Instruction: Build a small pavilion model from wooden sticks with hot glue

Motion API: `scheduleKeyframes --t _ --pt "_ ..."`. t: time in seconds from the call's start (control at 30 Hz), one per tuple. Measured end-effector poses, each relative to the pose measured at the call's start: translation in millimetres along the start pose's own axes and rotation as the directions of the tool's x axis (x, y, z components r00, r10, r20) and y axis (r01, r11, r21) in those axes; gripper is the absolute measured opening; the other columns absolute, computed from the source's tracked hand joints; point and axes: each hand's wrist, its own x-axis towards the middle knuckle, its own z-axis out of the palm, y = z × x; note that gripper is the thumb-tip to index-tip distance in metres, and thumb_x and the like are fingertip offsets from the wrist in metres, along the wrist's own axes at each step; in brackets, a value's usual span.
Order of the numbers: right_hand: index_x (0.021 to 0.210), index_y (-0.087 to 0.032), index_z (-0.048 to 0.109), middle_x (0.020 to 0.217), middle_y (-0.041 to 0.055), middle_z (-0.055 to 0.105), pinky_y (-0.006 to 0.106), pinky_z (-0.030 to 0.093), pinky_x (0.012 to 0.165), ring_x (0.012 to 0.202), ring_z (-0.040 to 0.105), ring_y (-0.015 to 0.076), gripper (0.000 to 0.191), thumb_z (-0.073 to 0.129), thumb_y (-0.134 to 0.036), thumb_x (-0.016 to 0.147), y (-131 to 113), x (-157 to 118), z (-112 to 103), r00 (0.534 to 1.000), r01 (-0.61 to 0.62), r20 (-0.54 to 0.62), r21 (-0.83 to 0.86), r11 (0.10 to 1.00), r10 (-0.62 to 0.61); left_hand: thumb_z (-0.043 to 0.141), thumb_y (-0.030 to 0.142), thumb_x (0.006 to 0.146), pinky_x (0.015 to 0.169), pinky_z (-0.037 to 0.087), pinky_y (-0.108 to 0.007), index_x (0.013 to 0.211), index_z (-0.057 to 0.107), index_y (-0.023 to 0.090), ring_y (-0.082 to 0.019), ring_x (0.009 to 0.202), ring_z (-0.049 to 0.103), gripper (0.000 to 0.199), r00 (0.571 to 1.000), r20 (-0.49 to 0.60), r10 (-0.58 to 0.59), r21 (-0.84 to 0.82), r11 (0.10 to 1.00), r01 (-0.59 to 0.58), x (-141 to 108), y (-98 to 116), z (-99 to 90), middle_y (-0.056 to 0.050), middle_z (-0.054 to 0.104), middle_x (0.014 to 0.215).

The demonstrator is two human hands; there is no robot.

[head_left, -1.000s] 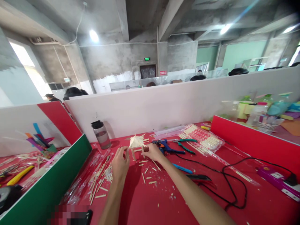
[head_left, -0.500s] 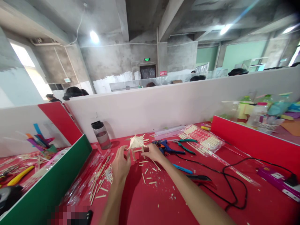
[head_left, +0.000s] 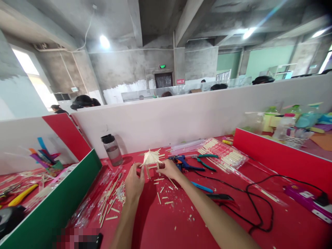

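A small pavilion model (head_left: 151, 157) of pale wooden sticks stands upright on the red table, its pointed roof resting on thin posts. My left hand (head_left: 134, 181) is at the model's left side, thumb and fingers curled in at the roof's lower corner. On the other side, my right hand (head_left: 169, 168) pinches near the right post under the eave. Short cut stick pieces (head_left: 159, 197) lie in front of the model. Left of my left hand are longer loose sticks (head_left: 110, 197) and a small heap of whitish scraps (head_left: 120, 193).
A water bottle (head_left: 112, 152) stands back left. Rightward lie a blue glue gun (head_left: 184, 162), green-handled pliers (head_left: 206, 162), a blue tool (head_left: 202, 187), a black-handled cutter (head_left: 220, 197), bagged sticks (head_left: 224, 155), a black cable (head_left: 247, 191) and a purple power strip (head_left: 308, 200). Low partitions (head_left: 166, 121) surround the table.
My left hand has shifted very slightly, its fingers a little closer in at the roof corner. The right hand and the model look almost unchanged.
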Motion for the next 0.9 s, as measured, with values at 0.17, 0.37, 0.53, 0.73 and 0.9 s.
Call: scheduleKeyframes --t 0.17,0.37,0.53,0.73,0.9 --pt "0.072 -0.014 0.075 0.073 0.004 0.076 0.021 0.042 0.061 0.068 0.067 0.0171 0.007 0.074 -0.021 0.074 0 0 0 1.0 0.004 0.002 0.007 1.0 -0.004 0.047 0.038 0.091 0.066 0.045 -0.029 0.101 0.059 0.022 -0.017 0.065 0.062 0.023 0.999 -0.017 0.029 -0.021 0.999 -0.029 0 -1 -0.9 -0.005 0.069 0.096" --pt "0.075 -0.014 0.076 0.074 0.0051 0.076 0.022 0.042 0.061 0.069 0.068 0.0182 0.008 0.075 -0.022 0.073 0 0 -1 1.0 0.004 -0.007 0.011 1.0 -0.003 0.047 0.033 0.09 0.067 0.046 -0.029 0.102 0.059 0.02 -0.016 0.066 0.06 0.021 0.997 -0.028 0.071 -0.003 0.997 -0.071 -1 -4 -2.1 -0.005 0.068 0.097" --pt "0.076 -0.014 0.077 0.072 0.0043 0.076 0.023 0.042 0.061 0.07 0.068 0.0202 0.009 0.075 -0.022 0.073 0 0 -2 1.0 0.018 -0.016 0.013 1.0 -0.018 0.048 0.019 0.084 0.072 0.047 -0.03 0.11 0.055 0.02 -0.016 0.072 0.062 0.027 1.0 0.007 0.021 0.006 1.0 -0.021 -1 -11 1.9 -0.005 0.066 0.103" --pt "0.088 -0.016 0.078 0.082 0.0056 0.077 0.024 0.047 0.068 0.076 0.069 0.0208 0.015 0.068 -0.015 0.076 6 3 1 0.998 0.059 -0.039 0.065 0.996 -0.057 0.046 0.009 0.077 0.073 0.05 -0.029 0.106 0.055 0.02 -0.016 0.075 0.062 0.033 0.996 -0.005 -0.09 -0.098 0.991 0.089 1 -20 4.4 -0.005 0.066 0.104" --pt "0.094 -0.013 0.078 0.074 0.0062 0.076 0.025 0.049 0.064 0.064 0.068 0.0194 0.022 0.063 -0.013 0.078 14 7 4 0.998 0.055 -0.024 0.126 0.99 -0.052 0.052 0.019 0.081 0.08 0.053 -0.032 0.108 0.057 0.017 -0.019 0.088 0.065 0.027 0.976 0.04 -0.216 -0.284 0.934 0.218 5 -29 11.3 -0.011 0.064 0.112"
